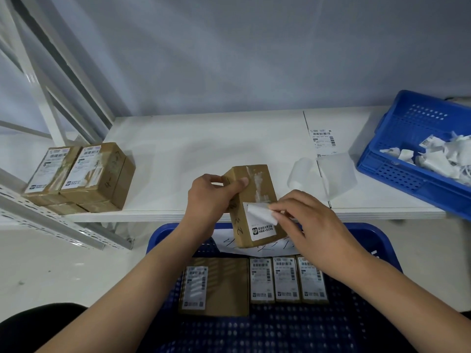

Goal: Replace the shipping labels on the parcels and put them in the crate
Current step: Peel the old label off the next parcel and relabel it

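A person's left hand [212, 197] grips the top of a small cardboard parcel [252, 205], held tilted above the near blue crate [362, 240], while the right hand [309, 225] pinches the curled flap of the old shipping label [261, 220] and peels it down the box's face; a pale strip of torn paper and glue already runs up the cardboard above it — a sign the label comes away in pieces; pulled too steeply, it may well rip again and leave a residue that keeps a fresh label from lying flat; the bottom patch with its printed logo looks firmly stuck; a replacement label sheet [323, 142] waits on the white shelf [204, 138], near a second crate [397, 138] of crumpled scraps; labelled parcels [288, 278] lie in the crate below — a slip of the left hand would drop the box among them; more boxes [81, 171] sit at the shelf's left end
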